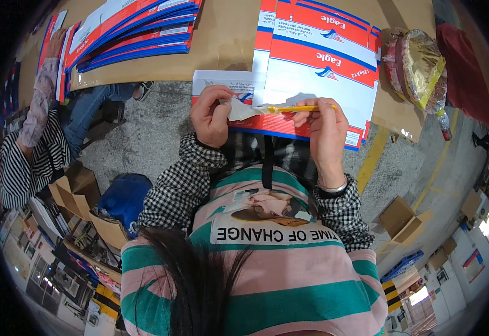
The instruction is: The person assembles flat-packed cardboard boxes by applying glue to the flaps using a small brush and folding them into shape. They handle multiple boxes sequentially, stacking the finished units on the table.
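My left hand [211, 117] pinches a small whitish, translucent scrap [241, 110] between thumb and fingers. My right hand [327, 126] is closed on a thin yellow-handled brush [296, 108], whose pale tip reaches left to the scrap's edge. Whether the tip touches it, I cannot tell. Both hands are over the near edge of flat red, white and blue printed cartons [317, 84], which lie overlapped on the table. Part of another carton [217, 79] shows behind my left hand.
A brown-topped table [222, 33] holds a stack of flat cartons [138, 42] at the back left. At the right stands a plastic-lined bowl [421, 70] with yellowish contents. Another person's arm [43, 92] rests by the stack. Open cardboard boxes [404, 219] sit on the floor.
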The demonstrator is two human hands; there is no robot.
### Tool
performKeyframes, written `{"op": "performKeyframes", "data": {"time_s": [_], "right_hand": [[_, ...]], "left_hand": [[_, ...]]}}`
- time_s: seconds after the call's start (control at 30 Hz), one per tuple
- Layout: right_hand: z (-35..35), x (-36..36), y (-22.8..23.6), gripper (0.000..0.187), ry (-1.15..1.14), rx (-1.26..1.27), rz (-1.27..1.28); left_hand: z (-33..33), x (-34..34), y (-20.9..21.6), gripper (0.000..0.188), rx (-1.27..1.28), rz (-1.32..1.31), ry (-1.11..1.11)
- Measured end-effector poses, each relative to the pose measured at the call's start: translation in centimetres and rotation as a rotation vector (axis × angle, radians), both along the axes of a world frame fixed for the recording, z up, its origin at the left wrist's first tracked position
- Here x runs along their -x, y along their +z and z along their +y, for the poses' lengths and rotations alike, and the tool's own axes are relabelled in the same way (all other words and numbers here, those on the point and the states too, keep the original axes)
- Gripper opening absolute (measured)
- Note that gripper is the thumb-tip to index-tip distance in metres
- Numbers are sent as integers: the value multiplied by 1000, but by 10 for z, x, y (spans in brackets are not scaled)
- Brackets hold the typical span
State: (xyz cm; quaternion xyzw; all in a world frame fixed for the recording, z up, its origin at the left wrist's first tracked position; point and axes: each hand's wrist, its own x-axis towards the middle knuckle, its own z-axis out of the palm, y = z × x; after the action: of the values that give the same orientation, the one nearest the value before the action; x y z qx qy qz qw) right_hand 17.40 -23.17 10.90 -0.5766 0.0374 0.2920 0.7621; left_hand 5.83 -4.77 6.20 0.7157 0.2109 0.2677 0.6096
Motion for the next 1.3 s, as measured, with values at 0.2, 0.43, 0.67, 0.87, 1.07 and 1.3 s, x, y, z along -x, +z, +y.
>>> {"op": "performKeyframes", "data": {"time_s": [0.2, 0.43, 0.67, 0.87, 1.07, 1.3], "right_hand": [[0, -2, -4, 22, -8, -9, 26], [0, -5, -1, 23, -21, -32, 60], [-4, -6, 1, 23, 27, -56, 1], [-8, -5, 8, 22, 115, -19, -55], [-9, -11, 11, 20, 102, -60, -127], [-9, -21, 38, 23, 305, 82, -285]], "left_hand": [[0, 0, 0, 15, -5, -22, 9], [-1, 1, 2, 14, 45, 39, 32], [-1, 0, 5, 14, 9, 40, 31], [0, 2, 2, 13, -11, 15, 27], [0, 0, 4, 15, 47, 28, 23], [1, 2, 0, 15, 45, -6, 16]]}}
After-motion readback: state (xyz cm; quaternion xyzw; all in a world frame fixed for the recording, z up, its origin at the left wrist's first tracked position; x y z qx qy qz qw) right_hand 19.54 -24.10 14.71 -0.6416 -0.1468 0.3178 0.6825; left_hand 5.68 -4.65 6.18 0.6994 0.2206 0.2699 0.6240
